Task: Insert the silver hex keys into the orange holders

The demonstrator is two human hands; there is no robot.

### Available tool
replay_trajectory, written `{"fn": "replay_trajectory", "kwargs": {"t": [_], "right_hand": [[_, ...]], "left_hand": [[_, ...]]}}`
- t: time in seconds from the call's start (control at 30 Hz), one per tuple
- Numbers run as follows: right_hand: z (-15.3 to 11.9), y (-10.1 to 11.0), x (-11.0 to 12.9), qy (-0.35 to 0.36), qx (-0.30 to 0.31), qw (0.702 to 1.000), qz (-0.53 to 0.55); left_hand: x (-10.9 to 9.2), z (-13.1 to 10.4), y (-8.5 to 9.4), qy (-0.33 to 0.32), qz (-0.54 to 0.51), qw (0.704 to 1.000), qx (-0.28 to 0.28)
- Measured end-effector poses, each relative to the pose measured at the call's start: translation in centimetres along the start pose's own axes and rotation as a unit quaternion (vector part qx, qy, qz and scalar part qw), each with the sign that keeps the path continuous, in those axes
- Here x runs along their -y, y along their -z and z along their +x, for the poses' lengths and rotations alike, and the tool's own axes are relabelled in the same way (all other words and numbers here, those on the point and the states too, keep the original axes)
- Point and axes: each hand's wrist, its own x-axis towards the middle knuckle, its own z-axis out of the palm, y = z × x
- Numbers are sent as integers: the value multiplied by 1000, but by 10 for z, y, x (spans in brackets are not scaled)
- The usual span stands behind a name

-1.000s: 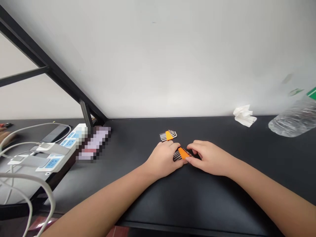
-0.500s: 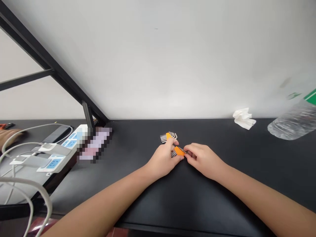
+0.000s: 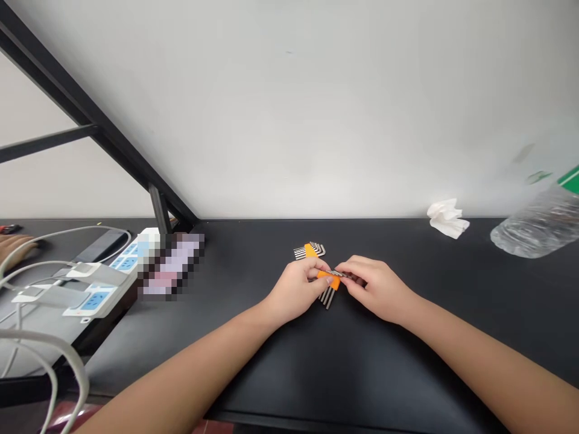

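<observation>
An orange hex key holder (image 3: 333, 281) with several metal keys is pinched between the thumb and fingers of my left hand (image 3: 301, 289). Its long key ends point down toward the front edge of the black table. On the right, my right hand (image 3: 373, 286) has its thumb and fingertips closed on the short bent ends of the keys. A second orange holder (image 3: 311, 249) with several L-shaped keys lies on the table just behind my left hand, partly covered by it.
White power strips (image 3: 113, 277) with plugs and cables are at the left, beside a blurred-out purple item (image 3: 176, 265). Crumpled tissue (image 3: 447, 218) and a plastic bottle (image 3: 538, 223) lie at the back right. Another person's hand (image 3: 13, 250) shows at the far left.
The held holder has turned, so its long key ends now point toward the front edge instead of left. Both hands have shifted slightly with it.
</observation>
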Motion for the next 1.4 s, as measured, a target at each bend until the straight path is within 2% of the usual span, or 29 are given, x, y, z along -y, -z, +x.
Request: {"fn": "replay_trajectory", "kwargs": {"t": [0.17, 0.43, 0.73, 0.83, 0.93, 1.07, 1.2, 1.4], "right_hand": [[1, 4, 3, -3, 9, 1000, 16], [3, 8, -3, 41, 25, 999, -22], [1, 0, -14, 77, -1, 992, -100], [2, -2, -20, 74, -28, 988, -132], [6, 0, -27, 54, -44, 986, -154], [12, 2, -37, 25, -33, 984, -174], [15, 7, -48, 7, -25, 976, -216], [13, 19, -64, -22, -39, 980, -192]], "left_hand": [[1, 0, 0, 1, -11, 1000, 12], [4, 2, 2, 12, -13, 999, 28], [1, 0, -3, 0, 48, 999, 0], [0, -2, -4, 8, 63, 998, -6], [0, -3, -4, 27, 56, 998, 12], [-3, -4, -2, 48, 85, 995, 28], [-6, -5, 0, 74, 72, 994, 34], [1, 0, 5, 50, 26, 997, 51]]}}
